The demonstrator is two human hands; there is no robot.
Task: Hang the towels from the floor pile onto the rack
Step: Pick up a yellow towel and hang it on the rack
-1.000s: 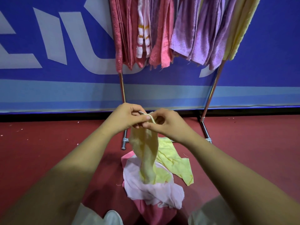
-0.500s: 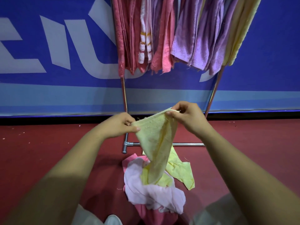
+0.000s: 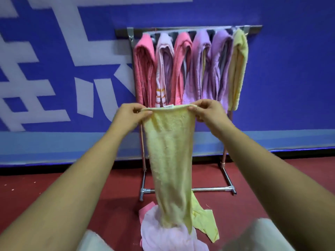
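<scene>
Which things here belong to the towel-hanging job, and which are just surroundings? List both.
Job: yellow towel, pinched at its top corners by left hand and right hand; floor pile; rack; hung towels.
Surroundings: blue wall banner; red floor.

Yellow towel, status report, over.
Left hand, right hand pinch yellow towel by top corners, spread. Not yet on rack. Hung towels crowd its bars.

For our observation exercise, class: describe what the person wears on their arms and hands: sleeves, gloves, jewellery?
Nothing worn shows. Both forearms are bare to the frame's edge, with no sleeves. The left hand and right hand have no gloves, rings, watch or bands visible.
</scene>
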